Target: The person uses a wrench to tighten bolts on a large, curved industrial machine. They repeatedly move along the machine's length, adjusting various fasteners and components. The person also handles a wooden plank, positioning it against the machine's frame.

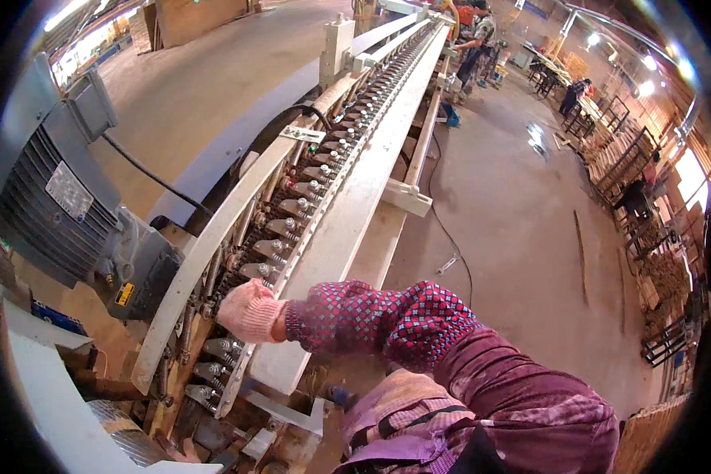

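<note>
My right hand, in a pink knitted glove, reaches from the right over the near part of a long machine. Its fingers are curled down among a row of metal spring-loaded clamps; what they hold, if anything, is hidden. The wrist lies beside a long pale beam that runs along the clamps. A patterned cuff covers my forearm. My left hand cannot be made out; a reddish finger-like shape shows low among the machine parts, too unclear to name.
A large grey motor stands at the left, its black cable crossing to the machine. A curved pale rail flanks the clamps. Another person stands at the far end. A cable and a wrench-like tool lie on the floor; stacked wood lines the right.
</note>
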A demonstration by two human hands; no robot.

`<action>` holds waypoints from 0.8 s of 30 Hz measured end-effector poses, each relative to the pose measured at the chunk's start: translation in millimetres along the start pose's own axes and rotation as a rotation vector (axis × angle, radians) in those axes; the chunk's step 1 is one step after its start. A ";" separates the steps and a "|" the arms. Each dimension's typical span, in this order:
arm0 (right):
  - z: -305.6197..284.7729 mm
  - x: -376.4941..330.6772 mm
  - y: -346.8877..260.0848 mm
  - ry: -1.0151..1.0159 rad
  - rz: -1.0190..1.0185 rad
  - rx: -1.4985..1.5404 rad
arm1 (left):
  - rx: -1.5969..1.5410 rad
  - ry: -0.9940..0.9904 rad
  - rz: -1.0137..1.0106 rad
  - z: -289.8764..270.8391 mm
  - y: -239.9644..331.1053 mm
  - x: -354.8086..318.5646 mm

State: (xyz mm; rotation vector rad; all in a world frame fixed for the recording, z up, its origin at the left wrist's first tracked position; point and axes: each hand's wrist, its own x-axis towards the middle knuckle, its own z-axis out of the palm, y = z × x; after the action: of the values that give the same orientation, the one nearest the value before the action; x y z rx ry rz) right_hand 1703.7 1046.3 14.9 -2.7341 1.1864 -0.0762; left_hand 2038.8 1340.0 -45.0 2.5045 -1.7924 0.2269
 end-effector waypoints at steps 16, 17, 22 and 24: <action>-37.8 -21.9 40.0 -0.098 -0.029 -0.069 | -0.015 0.144 0.149 23.6 -6.0 22.0; -42.1 -17.3 36.2 -0.068 -0.062 -0.100 | -0.028 0.128 0.127 22.1 -6.4 24.7; -61.5 -33.0 54.2 0.020 -0.118 -0.051 | -0.047 0.037 0.052 -9.4 -5.0 39.6; -59.6 -34.3 51.9 -0.238 0.049 -0.115 | -0.038 0.015 0.031 -16.5 12.7 43.7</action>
State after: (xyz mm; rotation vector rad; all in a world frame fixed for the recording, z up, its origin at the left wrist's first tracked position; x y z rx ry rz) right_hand 1636.3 1028.8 65.6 -2.7124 1.2219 0.3235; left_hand 2039.1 1297.0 -22.7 2.4449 -1.8137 0.2107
